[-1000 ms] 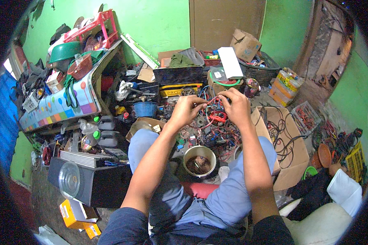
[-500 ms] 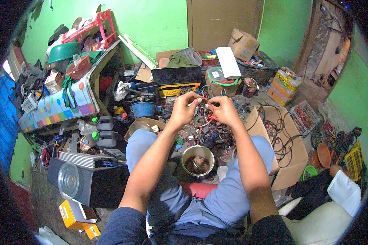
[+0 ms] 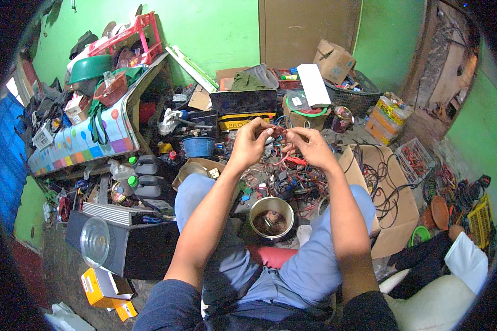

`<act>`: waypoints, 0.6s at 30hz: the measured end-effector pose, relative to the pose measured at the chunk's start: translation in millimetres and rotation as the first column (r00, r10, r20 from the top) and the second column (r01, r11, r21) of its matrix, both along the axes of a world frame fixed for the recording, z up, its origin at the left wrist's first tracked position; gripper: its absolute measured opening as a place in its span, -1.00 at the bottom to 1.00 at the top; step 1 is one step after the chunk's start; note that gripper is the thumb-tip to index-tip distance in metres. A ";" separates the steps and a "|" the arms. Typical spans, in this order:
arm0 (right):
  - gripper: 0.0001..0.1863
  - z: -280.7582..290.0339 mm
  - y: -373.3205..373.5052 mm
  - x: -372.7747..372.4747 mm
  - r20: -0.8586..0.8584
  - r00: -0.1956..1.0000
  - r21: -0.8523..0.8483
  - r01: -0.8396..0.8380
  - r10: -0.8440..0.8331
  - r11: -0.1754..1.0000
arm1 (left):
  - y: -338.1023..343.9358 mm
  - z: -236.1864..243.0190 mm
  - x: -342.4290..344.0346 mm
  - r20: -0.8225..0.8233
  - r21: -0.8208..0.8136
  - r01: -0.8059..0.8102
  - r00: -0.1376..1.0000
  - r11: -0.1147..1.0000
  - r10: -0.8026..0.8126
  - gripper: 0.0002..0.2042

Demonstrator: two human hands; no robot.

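Both my arms stretch forward above my knees, and the hands meet over a heap of tangled wires (image 3: 281, 185). My left hand (image 3: 252, 142) pinches one part of a thin red wire (image 3: 279, 131) between thumb and fingers. Close beside it, my right hand (image 3: 310, 146) grips the same wire with bent fingers. A red clip-like piece (image 3: 296, 160) hangs just below the right hand, on or near the wire; I cannot tell which. Between my knees stands a metal pot (image 3: 271, 218) with dark contents and some small pieces in it.
An open cardboard box (image 3: 395, 237) with black cables is by my right knee. To the left are a black box (image 3: 143, 248) with a glass lid and grey jugs (image 3: 149, 186). A blue tub (image 3: 197, 147) and black toolbox (image 3: 243, 102) stand beyond.
My right hand has turned, its fingers now spread lower around the wire. My left hand stays nearly in place. The whole view has shifted slightly.
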State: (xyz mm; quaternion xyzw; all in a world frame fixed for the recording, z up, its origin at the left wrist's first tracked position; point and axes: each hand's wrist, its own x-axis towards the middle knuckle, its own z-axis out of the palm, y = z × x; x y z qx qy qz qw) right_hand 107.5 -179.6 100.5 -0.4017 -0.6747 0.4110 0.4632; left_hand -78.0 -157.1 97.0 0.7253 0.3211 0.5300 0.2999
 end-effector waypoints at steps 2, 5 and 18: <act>-0.73 -2.5 3.4 4.6 0.068 0.997 0.038 0.028 -0.031 0.999 | -2.2 3.6 1.0 -0.017 -0.013 0.008 1.000 1.000 -0.009 -0.92; -0.77 -10.3 9.9 6.5 0.117 0.992 0.085 0.039 -0.049 0.996 | 2.6 -1.4 1.3 -0.036 -0.022 0.026 0.999 0.999 -0.027 -0.92; -0.86 -19.2 15.7 -3.2 0.025 0.988 0.034 0.149 -0.150 0.988 | 5.1 -3.3 7.7 0.164 -0.320 0.103 0.985 0.942 -0.052 -0.89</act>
